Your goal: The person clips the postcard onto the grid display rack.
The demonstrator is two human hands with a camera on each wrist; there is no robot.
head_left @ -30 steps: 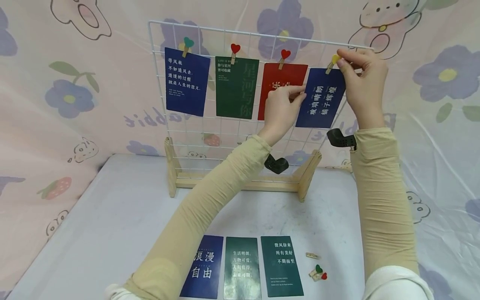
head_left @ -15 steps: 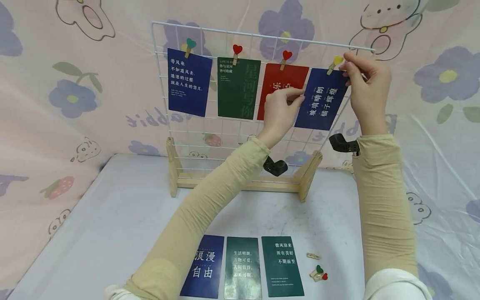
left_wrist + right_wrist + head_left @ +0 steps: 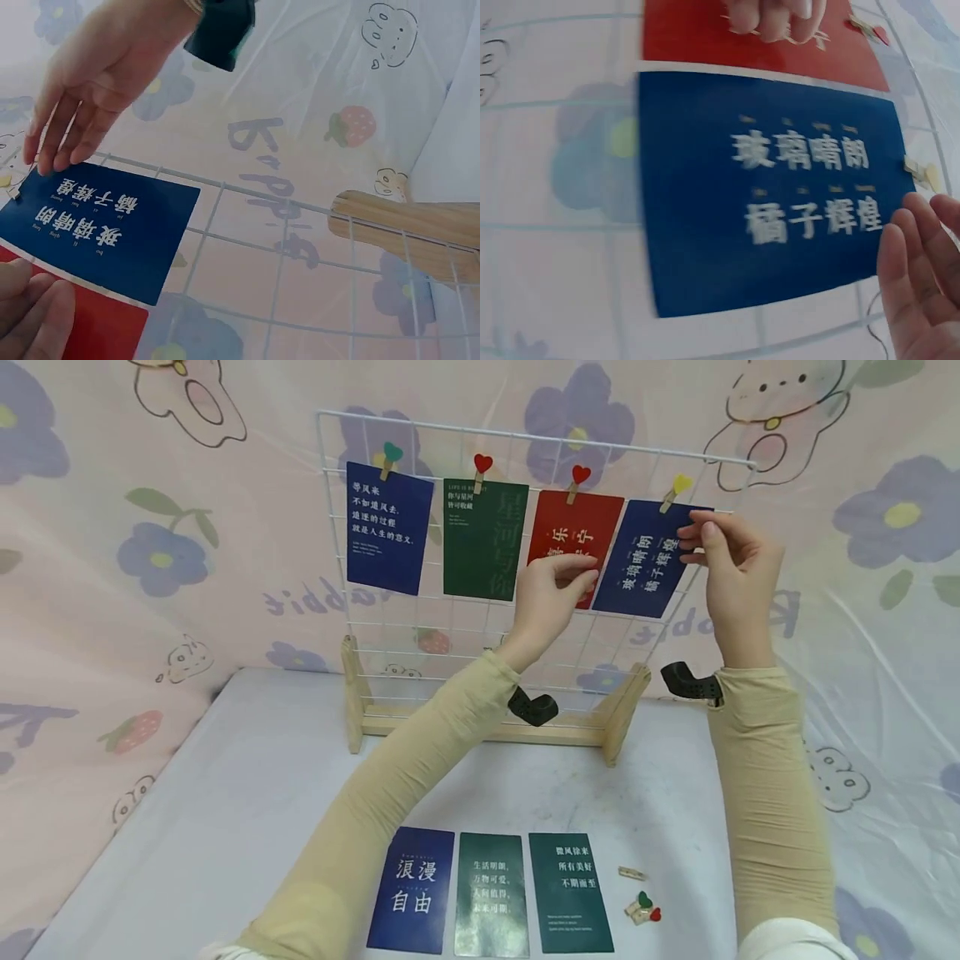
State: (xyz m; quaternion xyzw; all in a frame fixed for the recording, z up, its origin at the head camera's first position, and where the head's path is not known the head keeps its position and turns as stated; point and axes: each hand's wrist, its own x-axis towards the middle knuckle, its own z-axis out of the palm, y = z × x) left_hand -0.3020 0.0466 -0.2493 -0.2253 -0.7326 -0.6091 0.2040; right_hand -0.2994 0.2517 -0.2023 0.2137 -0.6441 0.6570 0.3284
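Note:
A dark blue card (image 3: 647,531) with white characters hangs at the right end of the white wire grid (image 3: 525,437). A wooden clip with a yellow heart (image 3: 681,485) clips its top edge. My right hand (image 3: 738,581) is at the card's upper right, fingers extended by its edge in the right wrist view. My left hand (image 3: 543,602) is in front of the red card (image 3: 573,514), fingers loosely bent and holding nothing, apart from the blue card. A clip with a red heart (image 3: 579,475) holds the red card. In the left wrist view, the left fingers (image 3: 56,319) overlap the red card.
Farther left on the grid hang a green card (image 3: 468,547) and another blue card (image 3: 386,564), both clipped. Wooden feet (image 3: 626,714) support the grid. On the white table (image 3: 247,777) lie a blue card (image 3: 412,927), two green cards (image 3: 572,906) and several small clips (image 3: 639,910).
My right hand has left the yellow-heart clip and moved down beside the blue card's edge. My left hand has let go of that card's left edge and drawn left and down.

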